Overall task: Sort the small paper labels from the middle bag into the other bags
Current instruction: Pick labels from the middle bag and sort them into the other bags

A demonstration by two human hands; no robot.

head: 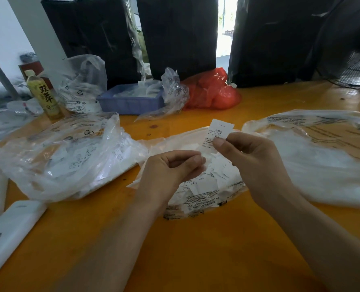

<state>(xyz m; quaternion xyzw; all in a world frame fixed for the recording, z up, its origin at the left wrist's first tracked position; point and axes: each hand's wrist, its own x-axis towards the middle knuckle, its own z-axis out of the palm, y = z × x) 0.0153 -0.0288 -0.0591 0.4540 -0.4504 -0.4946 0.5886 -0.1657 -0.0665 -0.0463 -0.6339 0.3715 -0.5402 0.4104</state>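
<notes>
Three clear plastic bags lie side by side on the orange desk. Both hands hover above the middle bag, which is open and holds a heap of small white paper labels. The right hand pinches one label between thumb and forefinger by its lower edge, so that the printed slip stands upright above the bag; its other fingers are curled in. The left hand has its fingers curled toward the thumb just below and left of that slip; whether it holds a label of its own I cannot tell. The left bag bulges with white labels. The right bag lies flatter, with white material inside.

Further back on the desk stand a blue tray with white slips in it, a crumpled red bag beside it, a yellow-labelled bottle and more crumpled clear bags. Dark wrapped blocks rise behind them. A black fan shows at the far right, and a white flat case lies at the near left edge.
</notes>
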